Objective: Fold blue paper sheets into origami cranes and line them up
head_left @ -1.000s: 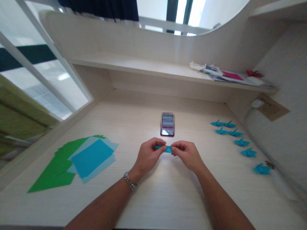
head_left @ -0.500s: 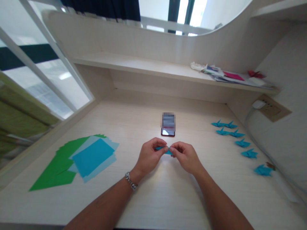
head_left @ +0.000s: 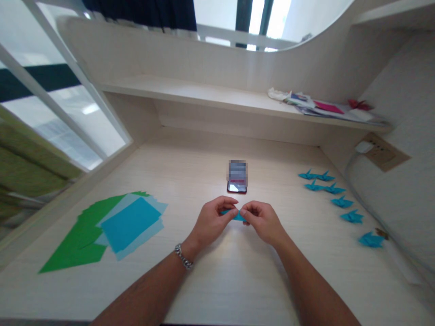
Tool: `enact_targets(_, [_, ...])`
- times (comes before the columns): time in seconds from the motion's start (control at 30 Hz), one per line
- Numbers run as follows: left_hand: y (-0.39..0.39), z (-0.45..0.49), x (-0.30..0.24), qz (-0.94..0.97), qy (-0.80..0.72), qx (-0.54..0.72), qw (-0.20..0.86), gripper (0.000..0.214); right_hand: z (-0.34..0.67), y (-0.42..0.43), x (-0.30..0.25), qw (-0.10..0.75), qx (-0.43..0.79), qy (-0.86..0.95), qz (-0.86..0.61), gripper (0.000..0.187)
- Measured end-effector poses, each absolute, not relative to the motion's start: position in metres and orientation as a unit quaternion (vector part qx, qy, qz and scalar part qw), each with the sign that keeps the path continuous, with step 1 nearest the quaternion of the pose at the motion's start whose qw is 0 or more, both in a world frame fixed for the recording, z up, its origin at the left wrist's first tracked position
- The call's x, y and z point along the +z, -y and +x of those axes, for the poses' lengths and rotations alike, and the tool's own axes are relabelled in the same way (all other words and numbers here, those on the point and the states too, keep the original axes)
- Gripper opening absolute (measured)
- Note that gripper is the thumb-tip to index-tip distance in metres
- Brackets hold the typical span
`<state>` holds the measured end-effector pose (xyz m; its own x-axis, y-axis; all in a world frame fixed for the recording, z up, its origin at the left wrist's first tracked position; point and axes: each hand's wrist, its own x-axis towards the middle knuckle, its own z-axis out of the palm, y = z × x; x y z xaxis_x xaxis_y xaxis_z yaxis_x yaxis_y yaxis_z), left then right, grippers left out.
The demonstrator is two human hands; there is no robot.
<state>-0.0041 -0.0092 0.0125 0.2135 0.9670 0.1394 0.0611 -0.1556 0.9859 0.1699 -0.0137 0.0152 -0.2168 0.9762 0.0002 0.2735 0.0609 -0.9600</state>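
Observation:
Between my two hands is a small piece of folded blue paper, mostly covered by my fingers. My left hand pinches its left end between thumb and fingers. On the other end, my right hand is closed in a pinch, its thumb and forefinger close to the left thumb. Just beyond the hands lies a phone with its screen lit. Off to the right, several folded blue paper cranes stand in a row along the desk's side.
Blue sheets lie over fanned green sheets on the left of the desk. A shelf runs along the back, with papers on its right end. A cable hangs from the wall socket on the right.
The whole view has shifted very slightly. Both hands keep their pinch on the folded paper, in nearly the same place.

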Motion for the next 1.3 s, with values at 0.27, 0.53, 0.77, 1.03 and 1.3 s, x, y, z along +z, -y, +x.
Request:
enact_targets(0.27, [0.012, -0.004, 0.011, 0.63, -0.447, 0.465, 0.432, 0.005, 0.168, 0.015, 0.018, 0.357, 0.455, 0.649, -0.494, 0.013])
enact_targets(0.53, [0.014, -0.004, 0.014, 0.65, -0.449, 0.465, 0.4, 0.002, 0.165, 0.019, 0.023, 0.362, 0.408, 0.674, -0.498, 0.01])
enact_targets(0.77, [0.013, -0.004, 0.014, 0.638, -0.438, 0.469, 0.427, 0.002, 0.166, 0.02, 0.029, 0.342, 0.369, 0.699, -0.508, 0.011])
enact_targets(1.03, [0.009, -0.006, 0.013, 0.6, -0.445, 0.478, 0.461, 0.009, 0.172, 0.015, 0.023, 0.342, 0.406, 0.675, -0.512, 0.01])
enact_targets(1.3, [0.004, -0.009, 0.01, 0.577, -0.424, 0.458, 0.527, 0.015, 0.176, 0.011, 0.02, 0.337, 0.451, 0.659, -0.499, 0.01])
